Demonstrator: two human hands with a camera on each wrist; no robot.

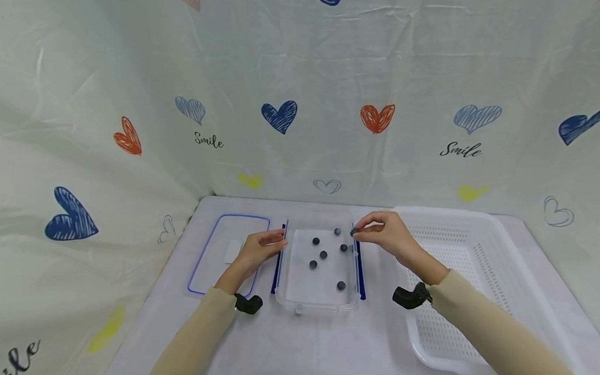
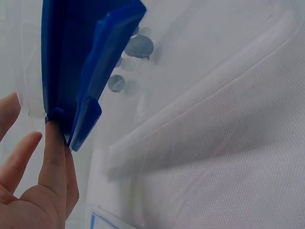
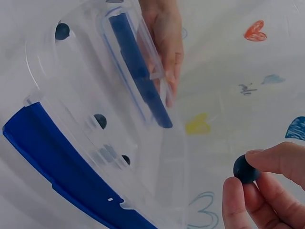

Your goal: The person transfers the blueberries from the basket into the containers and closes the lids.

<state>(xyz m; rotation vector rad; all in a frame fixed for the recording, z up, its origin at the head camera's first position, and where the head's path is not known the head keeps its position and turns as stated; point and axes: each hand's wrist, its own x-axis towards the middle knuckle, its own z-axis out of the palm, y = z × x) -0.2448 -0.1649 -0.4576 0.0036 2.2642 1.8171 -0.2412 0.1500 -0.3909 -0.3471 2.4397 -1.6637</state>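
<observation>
A clear plastic box (image 1: pixel 300 303) with blue side clips stands in the middle of the table, with several dark balls (image 1: pixel 323 255) inside. My right hand (image 1: pixel 381 234) pinches one dark ball (image 3: pixel 246 170) between thumb and fingers over the box's far right edge. My left hand (image 1: pixel 259 249) rests with straight fingers against the box's left blue clip (image 2: pixel 81 71); its fingertips (image 2: pixel 52 143) touch the clip's lower end. The dark balls (image 2: pixel 139 46) show through the wall in the left wrist view.
The box's lid (image 1: pixel 226 251), clear with a blue rim, lies flat to the left. A white perforated basket (image 1: pixel 483 238) stands to the right. A heart-patterned cloth (image 1: pixel 293 95) walls the back and sides. Bare table lies in front.
</observation>
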